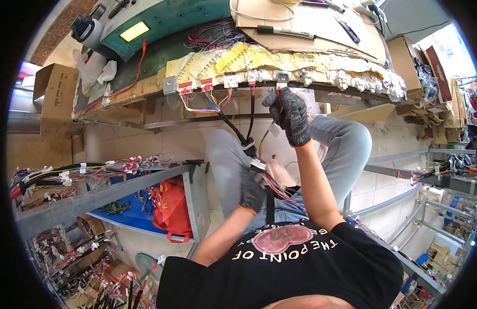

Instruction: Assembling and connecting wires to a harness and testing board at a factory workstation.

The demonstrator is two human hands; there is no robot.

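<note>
My right hand (292, 118), in a dark grey knit glove, is raised to the bench edge. Its fingers are closed in a pinch around thin wires just below a white connector (282, 84) at the row of sockets. In my lap, my left hand (252, 191), gloved too, is blurred beside the wire harness (250, 149); its fingers cannot be made out. From the harness, black-sleeved branches and coloured wires rise to red connectors (206, 85) and a white connector (230, 81) seated along the edge. A white tag (274, 130) hangs under my right hand.
A teal tester (161, 28) with a lit yellow screen stands at the back left. A black marker (286, 32) lies on cardboard (254, 15). More sockets (346, 81) line the edge rightward. Metal racks (109, 195) with harnesses and a red bag (172, 208) flank me.
</note>
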